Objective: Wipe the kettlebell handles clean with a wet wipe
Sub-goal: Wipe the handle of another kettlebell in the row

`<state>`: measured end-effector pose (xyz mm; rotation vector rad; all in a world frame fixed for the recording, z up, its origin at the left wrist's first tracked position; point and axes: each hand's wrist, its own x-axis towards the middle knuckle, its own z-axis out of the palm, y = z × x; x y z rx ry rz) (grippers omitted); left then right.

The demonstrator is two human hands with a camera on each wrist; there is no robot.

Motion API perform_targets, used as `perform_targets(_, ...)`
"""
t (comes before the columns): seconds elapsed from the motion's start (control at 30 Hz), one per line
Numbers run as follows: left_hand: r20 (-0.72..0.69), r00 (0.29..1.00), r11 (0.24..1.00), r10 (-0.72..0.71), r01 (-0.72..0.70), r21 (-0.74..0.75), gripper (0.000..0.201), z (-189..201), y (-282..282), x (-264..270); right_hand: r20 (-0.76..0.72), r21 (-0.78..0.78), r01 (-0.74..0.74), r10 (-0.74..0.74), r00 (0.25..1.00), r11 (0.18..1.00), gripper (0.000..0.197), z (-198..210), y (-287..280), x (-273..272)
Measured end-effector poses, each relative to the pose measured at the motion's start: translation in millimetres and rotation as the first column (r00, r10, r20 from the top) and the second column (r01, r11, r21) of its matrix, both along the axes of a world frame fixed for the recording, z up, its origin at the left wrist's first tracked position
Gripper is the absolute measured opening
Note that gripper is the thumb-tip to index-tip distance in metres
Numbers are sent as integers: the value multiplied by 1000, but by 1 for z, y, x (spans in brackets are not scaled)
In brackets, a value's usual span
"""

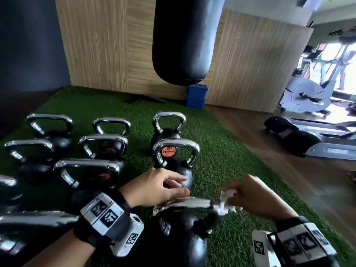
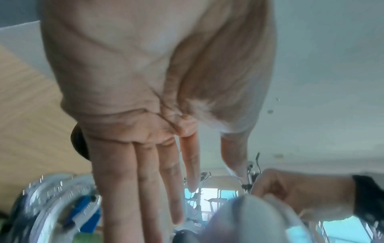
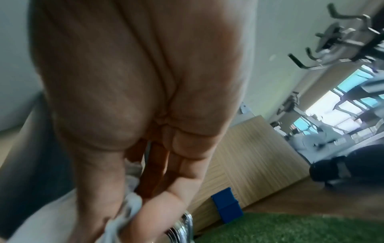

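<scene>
Several black kettlebells with chrome handles stand in rows on green turf [image 1: 221, 155]. The nearest kettlebell [image 1: 185, 243] is at bottom centre, its handle [image 1: 190, 203] running left to right. My right hand [image 1: 234, 196] pinches a white wet wipe [image 1: 227, 202] against the right end of that handle. In the right wrist view the wipe [image 3: 129, 208] is bunched between thumb and fingers [image 3: 158, 166], beside the chrome handle [image 3: 184, 228]. My left hand [image 1: 183, 185] hovers over the handle's left end with straight fingers [image 2: 145, 189] and holds nothing. Another kettlebell with an orange label [image 1: 168, 151] stands just behind.
A black punching bag [image 1: 185, 41] hangs over the turf's far edge. A blue box [image 1: 196, 96] stands against the wooden wall panel [image 1: 107, 45]. Wooden floor [image 1: 269, 160] lies to the right, with a treadmill [image 1: 308, 139] and an exercise bike [image 1: 306, 95].
</scene>
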<state>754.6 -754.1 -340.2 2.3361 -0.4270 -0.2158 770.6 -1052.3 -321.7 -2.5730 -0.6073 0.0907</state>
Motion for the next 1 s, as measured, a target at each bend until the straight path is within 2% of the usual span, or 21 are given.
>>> perform_targets(0.1,76,987,960,143,-157,232,31,22,6,37,23,252,37,-44,999,967,45,2,-2,33)
perform_targets(0.2,54,968,834,243,-238,497,19,36,12,79,114,310,54,-94,989,949,45,2,9,73)
perform_targets(0.27,35,943,758,331,-287,585,18,30,18,100,131,352,90,-144,981,932,37,2,16,96)
perform_targets(0.33,-47,905,721,423,-305,622,28,10,25,120,152,383,87,-156,976,920,27,2,22,121)
perform_targets(0.43,-275,810,750,518,-275,602,40,-33,34,141,168,419,54,-136,976,906,21,4,32,154)
perform_targets(0.5,-349,786,809,510,-302,504,52,-57,40,149,142,409,26,-92,986,912,20,7,39,174)
perform_targets(0.57,-343,804,864,486,-384,325,70,-74,42,154,113,369,-11,-33,993,929,24,10,47,192)
perform_targets(0.63,-353,819,891,452,-436,129,78,-82,32,158,100,338,-43,10,995,940,30,12,52,203)
perform_targets(0.7,-314,819,865,480,-501,17,100,-96,21,167,97,320,-78,49,994,944,33,13,57,210)
perform_targets(0.77,-286,802,833,525,-552,-19,114,-108,16,178,123,318,-122,87,989,940,34,15,62,219)
perform_targets(0.8,-289,807,843,514,-538,-2,113,-110,16,184,137,333,-131,90,987,934,33,15,64,223)
perform_targets(0.9,-373,815,887,444,-457,58,76,-98,22,193,143,341,-146,102,984,929,28,14,77,232)
perform_targets(0.93,-382,821,898,424,-438,55,70,-95,23,194,139,323,-140,100,985,936,26,13,82,233)
perform_targets(1.0,-381,830,904,407,-427,35,77,-94,24,192,142,300,-131,91,986,945,25,10,92,232)
